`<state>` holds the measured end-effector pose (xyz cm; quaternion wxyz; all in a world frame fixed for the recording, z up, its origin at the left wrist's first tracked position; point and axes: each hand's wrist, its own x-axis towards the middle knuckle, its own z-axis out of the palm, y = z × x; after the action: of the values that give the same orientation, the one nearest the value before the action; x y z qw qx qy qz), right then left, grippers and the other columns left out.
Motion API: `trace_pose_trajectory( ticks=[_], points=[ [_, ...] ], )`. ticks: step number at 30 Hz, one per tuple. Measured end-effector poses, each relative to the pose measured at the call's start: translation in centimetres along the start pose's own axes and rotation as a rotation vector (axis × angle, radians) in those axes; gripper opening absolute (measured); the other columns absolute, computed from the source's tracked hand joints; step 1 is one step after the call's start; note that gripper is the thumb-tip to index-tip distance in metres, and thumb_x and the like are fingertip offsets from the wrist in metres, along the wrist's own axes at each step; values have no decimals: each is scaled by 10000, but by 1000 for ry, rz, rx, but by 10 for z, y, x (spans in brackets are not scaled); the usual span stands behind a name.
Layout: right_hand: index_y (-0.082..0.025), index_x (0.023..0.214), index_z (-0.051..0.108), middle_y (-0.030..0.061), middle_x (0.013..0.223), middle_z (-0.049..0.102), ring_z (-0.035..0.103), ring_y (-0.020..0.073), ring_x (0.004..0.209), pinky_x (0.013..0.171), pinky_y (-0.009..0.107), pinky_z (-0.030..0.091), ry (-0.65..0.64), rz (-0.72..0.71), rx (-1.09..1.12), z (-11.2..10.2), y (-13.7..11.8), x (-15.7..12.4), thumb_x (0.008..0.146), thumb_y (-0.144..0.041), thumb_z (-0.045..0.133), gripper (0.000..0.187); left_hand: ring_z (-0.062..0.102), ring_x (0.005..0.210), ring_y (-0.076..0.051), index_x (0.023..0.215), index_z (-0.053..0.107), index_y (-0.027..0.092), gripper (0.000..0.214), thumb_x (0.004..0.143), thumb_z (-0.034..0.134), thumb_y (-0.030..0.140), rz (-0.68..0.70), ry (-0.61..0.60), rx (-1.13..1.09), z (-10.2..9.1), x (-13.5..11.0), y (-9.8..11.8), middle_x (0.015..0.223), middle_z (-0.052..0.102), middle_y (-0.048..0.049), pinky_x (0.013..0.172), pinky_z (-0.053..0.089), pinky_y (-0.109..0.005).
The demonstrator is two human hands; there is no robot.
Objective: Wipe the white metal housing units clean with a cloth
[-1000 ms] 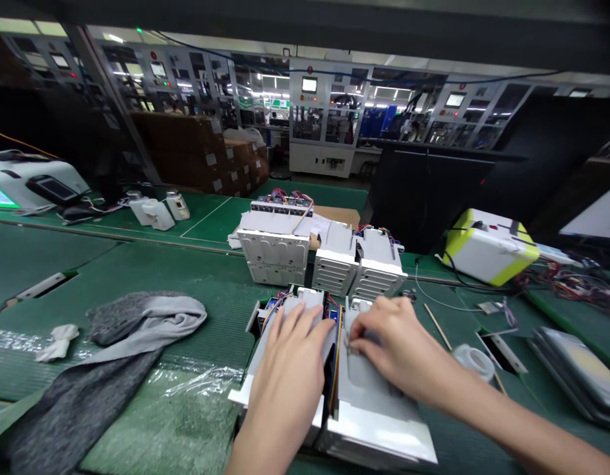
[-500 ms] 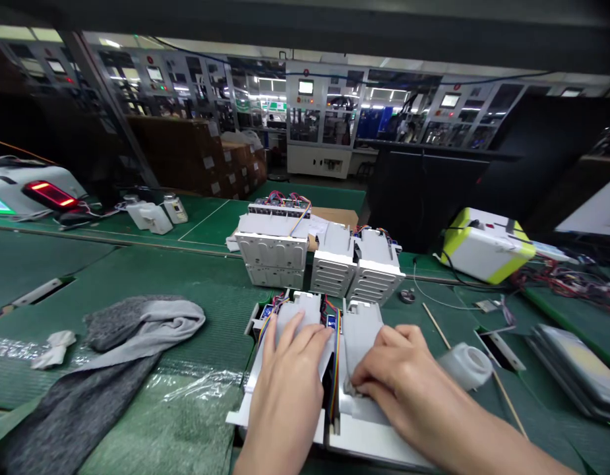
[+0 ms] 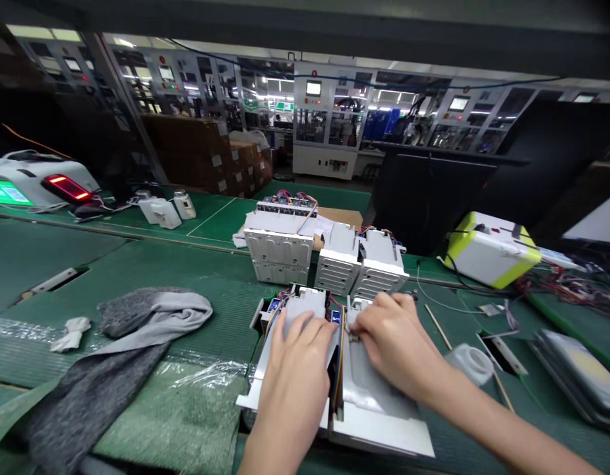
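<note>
Two grey-white metal units with ribbon cables lie side by side before me. My left hand [image 3: 301, 363] rests on the left unit [image 3: 305, 300], its fingers stretched out over the top. On the right unit [image 3: 374, 376], my right hand [image 3: 391, 336] presses down near the far end with its fingers pinched together. A small bit of something pale shows under those fingertips, too hidden to name. The right unit's top looks wet or shiny below the hand. Rainbow ribbon cable [image 3: 341, 356] runs in the gap between the units.
More metal units [image 3: 279, 247] stand behind. A grey cloth [image 3: 136, 349] and a crumpled white wipe [image 3: 71, 334] lie at left. To the right are a translucent bottle [image 3: 470, 364], a thin stick [image 3: 438, 326], a white-and-yellow machine [image 3: 492, 249] and stacked flat panels [image 3: 579, 373].
My right hand has slid away from me along the right unit's top, from its middle towards its far end. My left hand stays on the left unit. The view has shifted slightly.
</note>
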<state>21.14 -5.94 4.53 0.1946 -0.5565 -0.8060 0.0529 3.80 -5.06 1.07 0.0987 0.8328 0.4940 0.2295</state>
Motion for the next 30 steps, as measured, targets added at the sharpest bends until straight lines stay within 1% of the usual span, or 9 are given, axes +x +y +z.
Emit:
trace_pose_trajectory(
  ticks=[3, 7, 10, 12, 18, 23, 26, 28, 30],
  points=[
    [-205, 722, 677, 27, 737, 686, 528, 205, 835, 820, 374, 272, -22, -6, -7, -2, -1, 1, 787, -9, 534, 251, 506, 1248, -278, 1181, 625, 210, 533, 792, 389, -67, -23, -7, -4, -1, 0, 0, 1168, 690, -16, 1167, 208, -604],
    [-215, 703, 668, -2, 680, 663, 520, 169, 757, 791, 349, 271, -3, -41, 49, 3, -1, -6, 757, -14, 567, 231, 495, 1257, -245, 1182, 627, 219, 522, 820, 379, -63, -35, -24, -43, -1, 0, 0, 1167, 690, 3, 1183, 184, -567],
    [-209, 702, 688, 20, 709, 685, 536, 202, 832, 835, 375, 257, 14, 28, -28, 5, 8, 10, 749, -19, 573, 227, 482, 1271, -221, 1201, 623, 214, 512, 842, 375, -54, -53, -29, -50, -3, -1, 1, 1191, 681, 2, 1201, 153, -526],
    [-206, 708, 695, 33, 739, 694, 537, 218, 865, 843, 383, 255, 17, 37, -45, 4, 11, 17, 757, -30, 572, 221, 474, 1276, -225, 1213, 621, 215, 505, 851, 381, -42, -68, -37, -40, -4, -2, 1, 1203, 675, 1, 1202, 140, -524],
    [-226, 694, 662, -13, 675, 654, 525, 165, 750, 792, 343, 272, -5, -41, 43, 4, 2, -1, 748, -19, 555, 238, 476, 1271, -231, 1187, 633, 241, 499, 857, 379, -35, -72, -56, -44, -3, -2, 2, 1168, 683, 6, 1193, 154, -536],
    [-212, 707, 676, 37, 745, 686, 537, 225, 864, 846, 390, 270, 12, 29, -42, 5, 12, 16, 773, -48, 548, 218, 481, 1265, -226, 1217, 621, 235, 508, 852, 394, -36, -74, -43, -41, -3, -1, 2, 1199, 678, 12, 1195, 160, -524],
    [-243, 721, 677, 20, 765, 681, 545, 203, 822, 809, 364, 298, -25, -9, -12, 4, 8, 2, 755, -47, 547, 238, 482, 1262, -226, 1218, 620, 246, 501, 859, 400, -27, -78, -40, -46, -3, -2, 1, 1189, 681, 17, 1195, 162, -525],
    [-249, 705, 653, 2, 716, 664, 548, 180, 745, 762, 355, 303, -53, -94, 47, 3, 3, -10, 738, -46, 546, 232, 485, 1258, -224, 1198, 629, 249, 503, 852, 399, -34, -75, -46, -49, -3, -3, 1, 1178, 683, 16, 1195, 160, -527],
    [-249, 718, 659, 5, 713, 666, 557, 182, 762, 771, 360, 302, -50, -73, 45, 3, 3, -10, 745, -30, 527, 257, 490, 1251, -223, 1187, 634, 250, 507, 844, 400, -41, -70, -49, -49, -2, -3, 1, 1171, 684, 15, 1193, 163, -531]
  ],
)
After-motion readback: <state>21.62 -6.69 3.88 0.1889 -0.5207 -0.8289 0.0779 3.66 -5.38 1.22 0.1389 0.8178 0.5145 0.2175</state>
